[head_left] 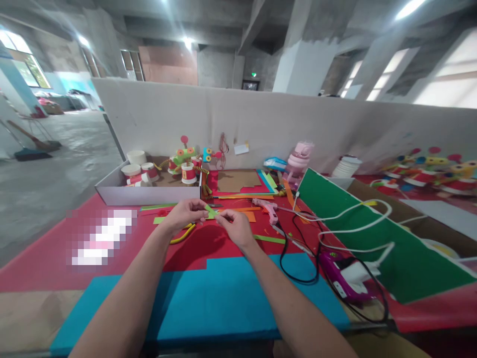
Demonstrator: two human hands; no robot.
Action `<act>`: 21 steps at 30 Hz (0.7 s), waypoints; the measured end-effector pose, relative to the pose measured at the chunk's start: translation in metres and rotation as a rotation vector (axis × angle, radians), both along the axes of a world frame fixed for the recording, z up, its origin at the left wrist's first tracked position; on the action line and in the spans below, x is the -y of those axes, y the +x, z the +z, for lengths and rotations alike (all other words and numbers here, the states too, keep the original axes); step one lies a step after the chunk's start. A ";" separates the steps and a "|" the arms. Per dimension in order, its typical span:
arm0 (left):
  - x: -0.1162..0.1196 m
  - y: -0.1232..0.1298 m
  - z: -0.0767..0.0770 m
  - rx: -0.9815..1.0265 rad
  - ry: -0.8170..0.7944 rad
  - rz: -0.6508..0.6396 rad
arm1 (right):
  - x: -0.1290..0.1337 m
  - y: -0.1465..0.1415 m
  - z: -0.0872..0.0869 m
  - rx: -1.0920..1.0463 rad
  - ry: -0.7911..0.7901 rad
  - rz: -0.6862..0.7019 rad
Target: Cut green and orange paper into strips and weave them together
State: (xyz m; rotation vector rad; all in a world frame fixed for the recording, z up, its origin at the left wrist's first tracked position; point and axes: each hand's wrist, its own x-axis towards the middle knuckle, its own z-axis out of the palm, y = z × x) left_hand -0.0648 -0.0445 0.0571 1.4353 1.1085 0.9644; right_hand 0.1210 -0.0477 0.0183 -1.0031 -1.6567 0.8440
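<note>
The left hand (187, 215) and right hand (237, 227) pinch a green strip (211, 212) between their fingers, holding it above the red part of the desk (197, 251). Yellow scissor handles (183, 233) lie just below the left hand. The pink glue gun (269, 209) rests to the right, near the green board (357, 233). Behind the hands, a white box (149, 195) holds paper cups (131, 171).

"Surface?"
"Table (186, 258), covered in red; blue sheet (212, 303) laid along the near edge."
"Far side?"
"White open box (152, 196) at left. Stacked coloured sheets (233, 182) in the middle; pink bottle (298, 161) upright to their right."
"Centre?"
"Yellow handle (183, 234), orange piece (249, 217), pink glue gun (267, 208), green strip (269, 239) nearer."
"Right?"
"Purple power unit (337, 278), black cable (283, 266), green-walled box (357, 243). Noted."
</note>
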 end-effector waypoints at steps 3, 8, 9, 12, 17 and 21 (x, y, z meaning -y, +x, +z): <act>0.000 -0.001 0.000 -0.052 0.077 0.027 | 0.001 0.001 0.001 0.003 0.006 -0.029; 0.000 0.001 -0.001 -0.133 0.119 0.058 | 0.004 0.002 0.005 0.065 0.091 -0.126; 0.000 0.003 -0.002 -0.146 0.118 0.057 | 0.005 0.002 0.005 0.100 0.132 -0.145; 0.000 0.008 -0.004 -0.149 0.121 0.084 | 0.008 0.001 0.006 0.208 0.237 -0.188; 0.000 0.012 -0.005 -0.092 0.115 0.140 | 0.009 0.000 0.005 0.274 0.278 -0.198; -0.002 0.011 -0.006 -0.078 0.118 0.142 | 0.008 -0.001 0.005 0.307 0.284 -0.195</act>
